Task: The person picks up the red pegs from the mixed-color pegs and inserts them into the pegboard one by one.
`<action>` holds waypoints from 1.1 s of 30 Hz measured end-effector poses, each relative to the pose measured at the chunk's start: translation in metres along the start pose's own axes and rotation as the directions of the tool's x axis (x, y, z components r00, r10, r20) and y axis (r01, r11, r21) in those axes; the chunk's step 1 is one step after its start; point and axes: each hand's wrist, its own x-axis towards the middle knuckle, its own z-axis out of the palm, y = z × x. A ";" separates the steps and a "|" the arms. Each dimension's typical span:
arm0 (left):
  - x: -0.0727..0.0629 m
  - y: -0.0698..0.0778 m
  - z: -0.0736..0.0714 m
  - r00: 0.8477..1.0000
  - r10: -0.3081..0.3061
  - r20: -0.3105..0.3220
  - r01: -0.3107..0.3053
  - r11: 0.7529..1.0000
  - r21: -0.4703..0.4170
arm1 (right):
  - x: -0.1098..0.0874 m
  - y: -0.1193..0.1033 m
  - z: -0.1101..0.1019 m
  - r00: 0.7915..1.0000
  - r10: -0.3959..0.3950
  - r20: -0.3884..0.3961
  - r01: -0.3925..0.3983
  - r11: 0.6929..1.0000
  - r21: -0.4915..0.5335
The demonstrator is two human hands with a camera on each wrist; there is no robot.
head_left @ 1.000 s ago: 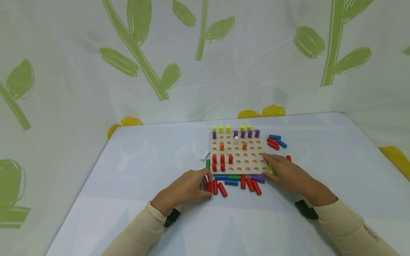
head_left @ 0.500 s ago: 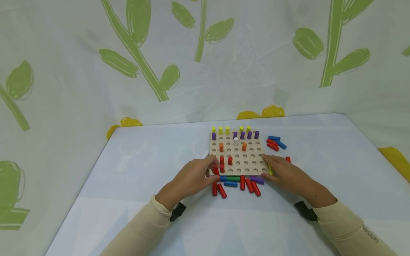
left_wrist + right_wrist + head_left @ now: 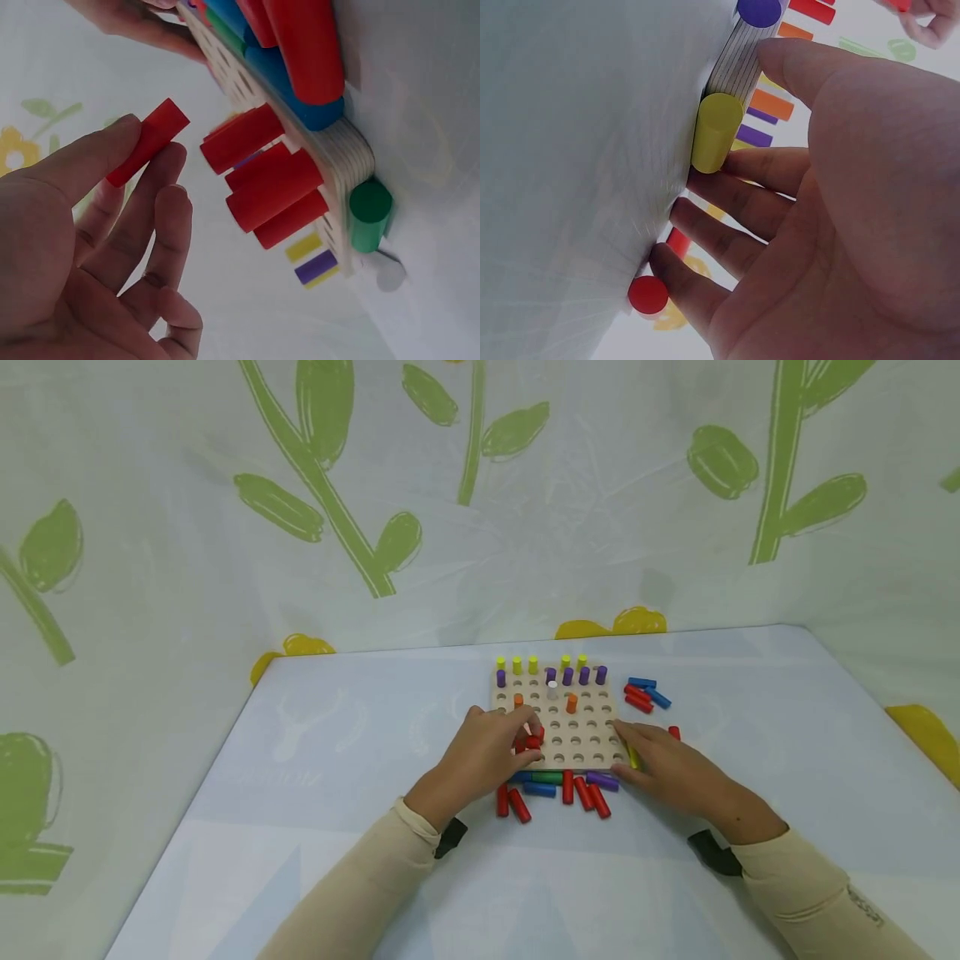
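My left hand (image 3: 480, 758) is over the lower left part of a wooden pegboard (image 3: 583, 733). Between thumb and forefinger it pinches a red peg (image 3: 156, 138), tilted and clear of the board. Several red pegs (image 3: 274, 191) stand in holes beside it, partly hidden from the head view by the hand. At the board's right edge rests my right hand (image 3: 671, 767), fingers extended, the thumb touching the near corner. A yellow peg (image 3: 718, 133) lies against that edge, between the right thumb and fingers.
Yellow, purple, orange and white pegs stand in the board's farther rows. Loose red pegs (image 3: 567, 787), a blue peg (image 3: 540, 790) and a purple peg (image 3: 602, 781) lie along the near edge. A small pile of red and blue pegs (image 3: 639, 694) lies to the right.
My left hand has picked up a red peg from the table's near left and carried it up and rightward over the board. The right hand has stayed in place.
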 end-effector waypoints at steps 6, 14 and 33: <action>0.007 -0.003 0.007 1.000 0.001 0.002 -0.001 1.000 0.029 | 0.000 -0.001 0.001 1.000 -0.007 -0.003 0.007 1.000 0.004; 0.009 -0.008 0.015 1.000 0.011 0.005 -0.010 1.000 -0.012 | 0.000 0.000 0.002 1.000 -0.014 -0.010 0.014 1.000 -0.005; 0.010 -0.009 0.023 1.000 0.006 -0.007 -0.006 1.000 0.028 | 0.000 0.000 0.000 1.000 -0.014 -0.012 0.013 1.000 -0.018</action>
